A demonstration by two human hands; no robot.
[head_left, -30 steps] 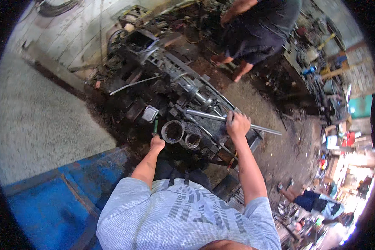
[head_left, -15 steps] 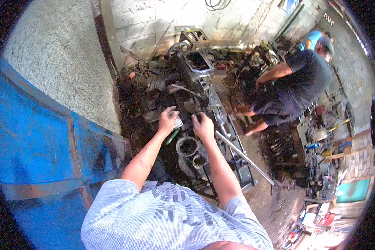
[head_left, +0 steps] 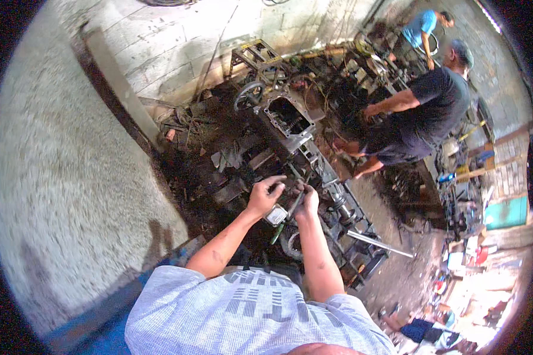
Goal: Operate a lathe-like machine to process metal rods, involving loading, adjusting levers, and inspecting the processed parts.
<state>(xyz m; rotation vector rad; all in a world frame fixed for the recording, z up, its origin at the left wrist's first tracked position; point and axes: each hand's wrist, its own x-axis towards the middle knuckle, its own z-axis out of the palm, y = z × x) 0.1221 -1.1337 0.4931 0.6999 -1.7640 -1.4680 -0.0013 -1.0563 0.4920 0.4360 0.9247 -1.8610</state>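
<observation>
A thin, straight, grey metal rod [head_left: 295, 206] is held above the long, dark, grease-stained metal machine frame [head_left: 318, 167], near its middle. The rod is gripped by the curled fingers of the right hand [head_left: 307, 202], and its lower end is pointed down and to the left. The left hand [head_left: 265, 196] is held just beside it, with the thumb and forefinger parted and a gap left between them; whether anything is touched by its lower fingers cannot be told.

Just below the left hand, a small, square, silver-grey metal block [head_left: 275, 215] is seen, and beneath that a slender green handle [head_left: 277, 234]. A round, hollow, dirt-coated metal casting [head_left: 291, 244] is partly covered by the right forearm.

To the right, a shiny, stepped, cylindrical steel shaft [head_left: 339, 201] is set along the frame, and a long, smooth, silvery tube [head_left: 382, 243] is laid with one end jutting past the frame's edge. At the far end, an open-topped, box-shaped grey metal housing [head_left: 307, 131] is seen, with a round, spoked, dark handwheel [head_left: 250, 96] near it.

Farther off, a co-worker in a dark shirt [head_left: 435, 100] is bent forward, and a second person in a light-blue shirt [head_left: 419, 27] is placed behind. At the lower left, a blue-painted panel [head_left: 103, 324] is seen.
</observation>
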